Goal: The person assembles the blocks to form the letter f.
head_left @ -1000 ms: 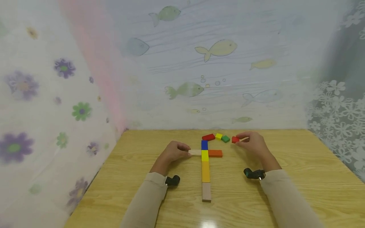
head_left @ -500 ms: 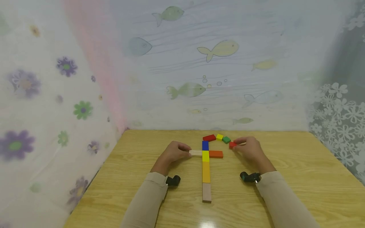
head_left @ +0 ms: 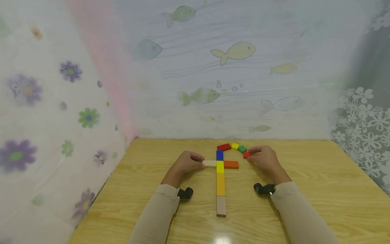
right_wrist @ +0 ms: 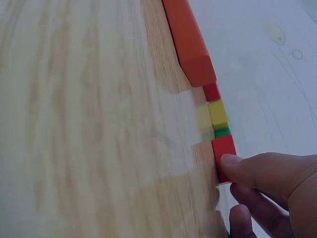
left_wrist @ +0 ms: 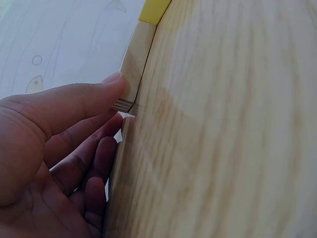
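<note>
My right hand [head_left: 265, 158] pinches a small red block [right_wrist: 224, 151] between thumb and fingers, close beside a green block [head_left: 242, 149]. A yellow block [head_left: 235, 146] and a longer red block [head_left: 223, 147] continue that curve leftward to a blue block [head_left: 219, 155]. My left hand [head_left: 186, 164] pinches the outer end of a pale wooden block [left_wrist: 136, 62], whose other end meets a yellow block [head_left: 220, 166]. Opposite it lies an orange-red block [head_left: 231, 164]. Below the yellow one, an orange-yellow block [head_left: 220, 184] and a brownish block [head_left: 221, 205] form a straight column.
The blocks lie flat on a wood-grain table [head_left: 146, 210]. Behind it stands a pale wall [head_left: 195, 67] with fish drawings, and a flower-patterned cloth [head_left: 45, 135] hangs at the left. Small black cameras [head_left: 264, 188] sit on both wrists.
My right hand has brought the small red block leftward and slightly nearer me, up beside the green block. The left hand stays on the pale block.
</note>
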### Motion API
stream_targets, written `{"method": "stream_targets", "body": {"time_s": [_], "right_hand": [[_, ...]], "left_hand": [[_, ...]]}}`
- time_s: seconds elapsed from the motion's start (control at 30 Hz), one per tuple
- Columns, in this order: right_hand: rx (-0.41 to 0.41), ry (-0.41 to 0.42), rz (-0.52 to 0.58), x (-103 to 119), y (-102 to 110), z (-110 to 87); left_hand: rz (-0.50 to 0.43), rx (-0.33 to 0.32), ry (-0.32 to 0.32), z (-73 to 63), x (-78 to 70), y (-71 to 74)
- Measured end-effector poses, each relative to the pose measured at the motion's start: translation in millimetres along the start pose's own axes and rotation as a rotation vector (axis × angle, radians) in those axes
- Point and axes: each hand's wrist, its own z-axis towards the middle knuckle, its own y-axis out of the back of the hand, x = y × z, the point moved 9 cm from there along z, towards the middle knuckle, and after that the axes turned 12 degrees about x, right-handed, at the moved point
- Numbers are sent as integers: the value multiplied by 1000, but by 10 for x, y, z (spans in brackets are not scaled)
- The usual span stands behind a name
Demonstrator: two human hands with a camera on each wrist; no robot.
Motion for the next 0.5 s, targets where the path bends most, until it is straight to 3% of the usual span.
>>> {"method": "stream_targets", "body": {"time_s": [0.5], "right_hand": [[-22,25,-41,26,21,-6]], "left_hand": [[0,1,-3,1,-9,-2]]}}
